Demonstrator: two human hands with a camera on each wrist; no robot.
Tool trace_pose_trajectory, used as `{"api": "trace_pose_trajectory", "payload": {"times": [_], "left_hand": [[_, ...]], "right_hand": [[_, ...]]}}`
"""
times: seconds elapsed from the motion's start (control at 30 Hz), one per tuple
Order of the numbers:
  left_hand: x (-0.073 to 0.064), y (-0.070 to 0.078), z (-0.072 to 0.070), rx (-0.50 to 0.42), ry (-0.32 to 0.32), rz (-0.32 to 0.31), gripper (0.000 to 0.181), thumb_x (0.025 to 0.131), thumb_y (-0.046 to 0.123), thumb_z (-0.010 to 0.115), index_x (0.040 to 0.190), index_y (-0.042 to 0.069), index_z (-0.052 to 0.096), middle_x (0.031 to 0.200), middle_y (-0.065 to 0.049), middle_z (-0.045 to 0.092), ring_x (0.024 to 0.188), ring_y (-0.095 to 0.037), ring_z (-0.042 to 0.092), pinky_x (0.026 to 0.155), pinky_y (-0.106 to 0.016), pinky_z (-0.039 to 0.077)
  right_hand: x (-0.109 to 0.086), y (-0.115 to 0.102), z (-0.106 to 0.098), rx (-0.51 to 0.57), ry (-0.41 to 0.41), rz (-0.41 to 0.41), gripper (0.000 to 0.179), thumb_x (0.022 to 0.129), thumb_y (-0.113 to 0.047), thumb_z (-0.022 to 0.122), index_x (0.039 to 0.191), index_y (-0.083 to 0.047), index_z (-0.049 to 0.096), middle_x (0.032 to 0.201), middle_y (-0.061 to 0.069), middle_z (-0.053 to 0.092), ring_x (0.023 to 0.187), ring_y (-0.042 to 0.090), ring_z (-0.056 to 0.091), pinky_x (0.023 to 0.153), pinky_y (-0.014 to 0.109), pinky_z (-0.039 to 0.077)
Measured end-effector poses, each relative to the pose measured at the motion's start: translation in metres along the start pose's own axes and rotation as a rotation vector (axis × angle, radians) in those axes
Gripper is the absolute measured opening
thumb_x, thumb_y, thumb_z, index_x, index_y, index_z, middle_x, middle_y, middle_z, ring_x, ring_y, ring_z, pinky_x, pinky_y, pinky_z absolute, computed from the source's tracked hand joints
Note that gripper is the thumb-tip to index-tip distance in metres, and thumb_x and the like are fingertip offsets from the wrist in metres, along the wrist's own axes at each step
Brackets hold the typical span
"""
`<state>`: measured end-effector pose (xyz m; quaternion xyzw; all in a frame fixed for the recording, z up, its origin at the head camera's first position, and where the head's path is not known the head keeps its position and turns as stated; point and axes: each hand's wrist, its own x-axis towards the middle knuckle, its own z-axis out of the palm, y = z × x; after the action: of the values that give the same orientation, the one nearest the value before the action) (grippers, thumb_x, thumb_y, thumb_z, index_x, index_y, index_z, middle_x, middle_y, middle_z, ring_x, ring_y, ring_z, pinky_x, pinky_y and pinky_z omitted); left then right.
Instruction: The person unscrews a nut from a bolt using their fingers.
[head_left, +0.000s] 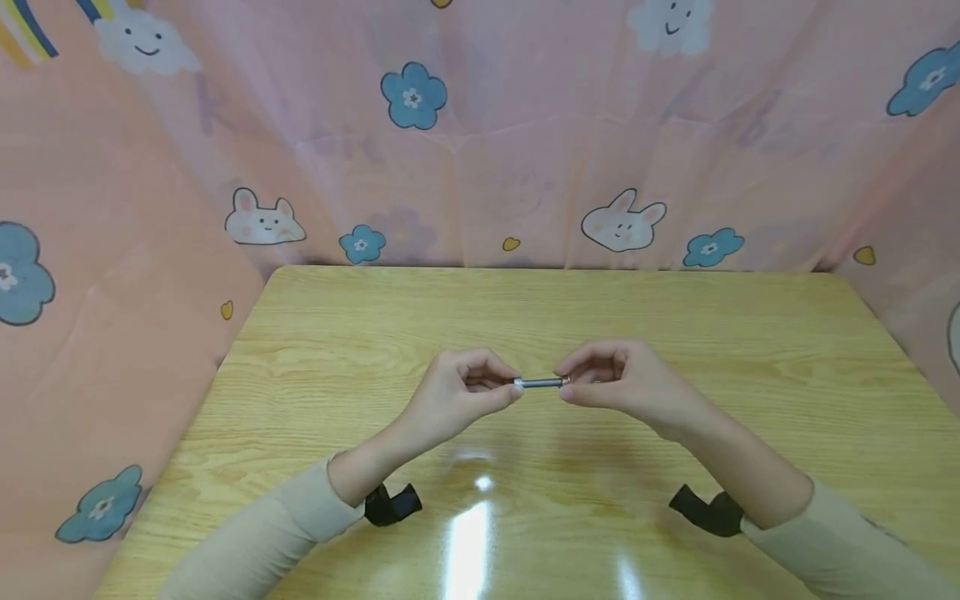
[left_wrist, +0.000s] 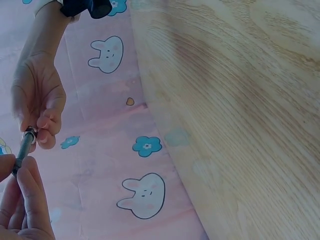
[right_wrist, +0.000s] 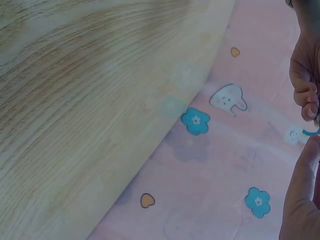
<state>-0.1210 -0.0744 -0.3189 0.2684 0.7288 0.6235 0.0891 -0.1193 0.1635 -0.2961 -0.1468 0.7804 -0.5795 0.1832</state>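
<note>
A grey metal bolt (head_left: 542,383) is held level between both hands above the table. My left hand (head_left: 465,387) pinches its left end between thumb and fingertips. At the other end, the thumb and fingers of my right hand (head_left: 626,379) pinch a small shiny nut-like ring. In the left wrist view, threads show along the bolt (left_wrist: 23,147), and the ring (left_wrist: 30,133) sits at the right hand's fingertips. The right wrist view catches only parts of the right hand (right_wrist: 302,200) and left hand (right_wrist: 306,75) at its edge, with the bolt mostly out of frame.
Beneath the hands lies a wood-grain table (head_left: 375,333) with bright light reflections near its front. A pink printed curtain (head_left: 510,167) stands behind and along its sides. Black wrist mounts (head_left: 393,504) hang below both forearms.
</note>
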Motion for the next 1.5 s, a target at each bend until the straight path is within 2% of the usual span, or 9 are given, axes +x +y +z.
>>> {"api": "trace_pose_trajectory", "payload": {"times": [0.13, 0.23, 0.37, 0.57, 0.83, 0.93, 1.13, 1.3, 1.5], "left_hand": [[0.0001, -0.0013, 0.0005, 0.000, -0.003, 0.005, 0.012, 0.085, 0.004, 0.066, 0.094, -0.003, 0.067, 0.089, -0.011, 0.066, 0.078, -0.029, 0.066, 0.067, -0.030, 0.056], [-0.0002, -0.0024, 0.0005, 0.000, -0.004, -0.002, 0.012, 0.085, 0.005, 0.066, 0.095, -0.003, 0.067, 0.089, -0.011, 0.066, 0.077, -0.024, 0.066, 0.068, -0.030, 0.056], [-0.0009, -0.0022, -0.0003, 0.005, 0.003, -0.006, 0.012, 0.085, 0.004, 0.066, 0.094, -0.002, 0.067, 0.090, -0.011, 0.066, 0.076, -0.020, 0.066, 0.068, -0.030, 0.056], [-0.0008, -0.0025, -0.0014, 0.013, 0.008, 0.004, 0.011, 0.085, 0.004, 0.067, 0.094, -0.002, 0.067, 0.089, -0.011, 0.066, 0.075, -0.019, 0.066, 0.067, -0.030, 0.056], [-0.0012, -0.0037, -0.0031, 0.007, 0.003, 0.009, 0.011, 0.085, 0.004, 0.066, 0.093, -0.002, 0.067, 0.089, -0.011, 0.066, 0.076, -0.020, 0.066, 0.068, -0.030, 0.056], [-0.0012, -0.0019, -0.0031, 0.012, 0.004, 0.020, 0.011, 0.085, 0.004, 0.066, 0.093, -0.003, 0.067, 0.089, -0.011, 0.066, 0.075, -0.017, 0.065, 0.067, -0.029, 0.056], [-0.0009, 0.0007, -0.0009, 0.021, -0.002, 0.019, 0.009, 0.084, 0.003, 0.067, 0.092, -0.003, 0.067, 0.087, -0.011, 0.066, 0.073, -0.013, 0.065, 0.066, -0.029, 0.056], [-0.0007, 0.0015, -0.0015, 0.024, 0.002, 0.011, 0.010, 0.085, 0.005, 0.066, 0.092, -0.002, 0.068, 0.088, -0.010, 0.066, 0.075, -0.015, 0.065, 0.067, -0.029, 0.056], [-0.0011, 0.0043, -0.0020, 0.015, -0.001, 0.012, 0.011, 0.085, 0.005, 0.067, 0.093, -0.001, 0.068, 0.088, -0.010, 0.066, 0.075, -0.020, 0.066, 0.067, -0.030, 0.056]], "right_hand": [[-0.0006, 0.0021, 0.0007, 0.003, 0.017, -0.040, 0.026, 0.080, -0.006, 0.072, 0.100, 0.008, 0.063, 0.084, 0.011, 0.063, 0.073, 0.018, 0.060, 0.066, 0.027, 0.053], [-0.0008, 0.0026, 0.0004, 0.028, 0.008, -0.040, 0.032, 0.080, -0.005, 0.072, 0.107, 0.008, 0.061, 0.088, 0.011, 0.063, 0.076, 0.018, 0.062, 0.069, 0.028, 0.055], [-0.0008, -0.0009, -0.0018, 0.031, -0.021, 0.010, 0.040, 0.085, -0.011, 0.068, 0.118, 0.008, 0.055, 0.093, 0.014, 0.064, 0.081, 0.021, 0.065, 0.074, 0.031, 0.055], [0.0014, -0.0064, -0.0025, 0.015, -0.052, 0.074, 0.034, 0.091, -0.017, 0.062, 0.107, 0.012, 0.060, 0.084, 0.014, 0.067, 0.076, 0.022, 0.066, 0.072, 0.035, 0.056], [0.0007, -0.0036, -0.0003, 0.006, -0.014, -0.019, 0.026, 0.082, -0.008, 0.070, 0.100, 0.008, 0.061, 0.085, 0.011, 0.063, 0.077, 0.019, 0.062, 0.070, 0.029, 0.055], [0.0000, -0.0024, 0.0001, 0.017, -0.005, -0.038, 0.028, 0.080, -0.007, 0.072, 0.103, 0.007, 0.061, 0.088, 0.010, 0.062, 0.079, 0.019, 0.061, 0.069, 0.028, 0.054], [-0.0014, -0.0033, -0.0026, 0.034, -0.058, 0.014, 0.038, 0.087, -0.013, 0.066, 0.117, 0.009, 0.056, 0.093, 0.014, 0.065, 0.081, 0.023, 0.066, 0.075, 0.035, 0.056], [0.0005, -0.0053, -0.0034, 0.031, -0.067, 0.056, 0.033, 0.088, -0.015, 0.065, 0.110, 0.010, 0.061, 0.089, 0.014, 0.068, 0.081, 0.023, 0.067, 0.076, 0.035, 0.056], [-0.0010, -0.0052, -0.0031, -0.006, -0.020, 0.014, 0.029, 0.081, -0.012, 0.072, 0.103, 0.006, 0.064, 0.087, 0.010, 0.065, 0.079, 0.020, 0.063, 0.072, 0.029, 0.054]]}}
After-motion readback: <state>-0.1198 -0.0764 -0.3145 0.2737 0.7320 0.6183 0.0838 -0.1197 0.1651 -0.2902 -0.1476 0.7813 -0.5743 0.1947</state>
